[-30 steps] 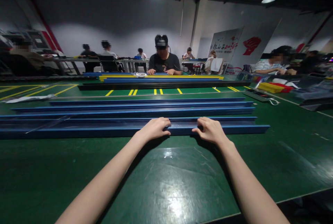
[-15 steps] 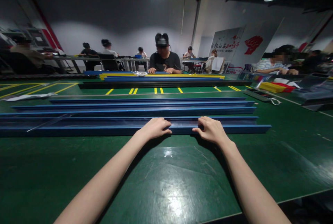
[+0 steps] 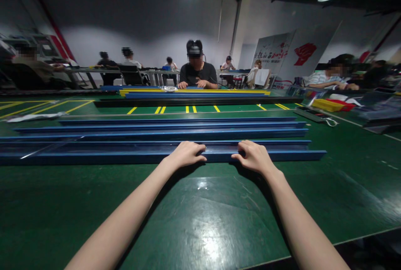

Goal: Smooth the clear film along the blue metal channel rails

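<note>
A long blue channel strip lies across the green table in front of me, its raised edges running left to right. My left hand is closed over its near edge, thumb on the outer side and fingers curled inside. A short way to the right, my right hand grips the same edge in the same manner. Between the hands a stretch of the blue wall shows. Clear, shiny material with a bright streak lies in the channel's left part. Behind it rest other blue strips.
Farther back lie a black strip and yellow strips. A phone-like device and a yellow tray are at the right. A co-worker sits opposite. White wrapping lies at the left.
Both my hands hold their places on the blue channel strip. The bright streak on the clear material has shifted slightly left. The opposite co-worker's hand has moved a little.
</note>
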{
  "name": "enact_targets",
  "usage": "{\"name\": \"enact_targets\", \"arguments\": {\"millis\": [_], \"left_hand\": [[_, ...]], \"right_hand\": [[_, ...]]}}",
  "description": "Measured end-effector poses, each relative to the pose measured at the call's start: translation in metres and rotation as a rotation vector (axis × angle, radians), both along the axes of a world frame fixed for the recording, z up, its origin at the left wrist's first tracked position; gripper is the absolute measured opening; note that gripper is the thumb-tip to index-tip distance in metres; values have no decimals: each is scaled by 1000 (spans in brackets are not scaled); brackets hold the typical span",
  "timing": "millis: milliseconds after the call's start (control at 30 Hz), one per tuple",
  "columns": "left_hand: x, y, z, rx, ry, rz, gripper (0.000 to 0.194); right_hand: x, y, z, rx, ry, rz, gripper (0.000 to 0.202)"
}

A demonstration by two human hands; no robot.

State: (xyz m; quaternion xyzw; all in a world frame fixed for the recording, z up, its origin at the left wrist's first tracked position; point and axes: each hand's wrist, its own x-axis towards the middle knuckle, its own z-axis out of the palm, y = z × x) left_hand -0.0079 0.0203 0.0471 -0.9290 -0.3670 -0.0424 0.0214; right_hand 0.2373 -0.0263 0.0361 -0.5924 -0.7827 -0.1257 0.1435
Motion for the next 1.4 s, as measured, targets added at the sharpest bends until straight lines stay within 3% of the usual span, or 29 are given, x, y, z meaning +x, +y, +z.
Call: {"name": "enact_targets", "arguments": {"millis": [633,1000,1400], "left_hand": [[0,-1,1,4,-56,79,31],[1,2,-5,-77,-149,142,30],[0,1,-8,-85,-183,149,29]], "right_hand": [[0,0,1,-25,-3,-20,24],[-1,-3,0,-19,2,50,26],[-31,4,-12,82,11,184,29]]}}
